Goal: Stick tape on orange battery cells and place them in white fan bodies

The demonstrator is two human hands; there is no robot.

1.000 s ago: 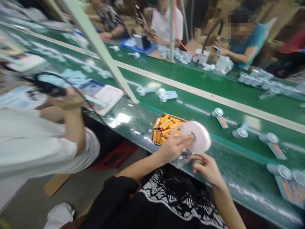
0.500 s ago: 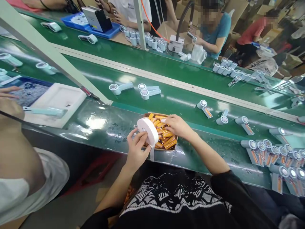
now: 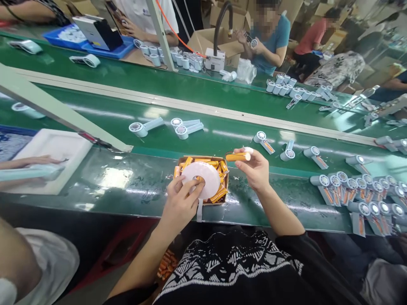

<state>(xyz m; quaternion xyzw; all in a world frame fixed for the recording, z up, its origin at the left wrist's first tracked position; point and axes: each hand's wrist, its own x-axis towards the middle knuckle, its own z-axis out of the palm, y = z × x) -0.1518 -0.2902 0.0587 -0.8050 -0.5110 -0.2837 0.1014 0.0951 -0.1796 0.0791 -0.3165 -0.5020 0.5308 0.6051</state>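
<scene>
We look mid-pick: our right hand (image 3: 256, 171) pinches a battery (image 3: 238, 157) beside the box (image 3: 203, 157) on the surface (image 3: 127, 186), our left hand (image 3: 179, 203) grips the tape roll (image 3: 203, 178) over it; next, we judge, the tape end (image 3: 199, 212) must meet the battery.

Fat roll of pale pinkish-white tape (image 3: 203, 178), tilted with its broad face up toward the camera, pinched at the core by the left hand (image 3: 179, 207) right over the near half of a small cardboard box (image 3: 206, 157). Short loose tail of tape (image 3: 199, 210) dangling straight down past the box's near edge. Box packed with orange cylindrical cells (image 3: 219, 192), all jumbled, sitting on the near green bench strip (image 3: 127, 190). One more orange cell (image 3: 238, 157), level, lengthwise left-right, pinched at its right end in the right hand (image 3: 256, 171), just above the box's far right corner.
</scene>
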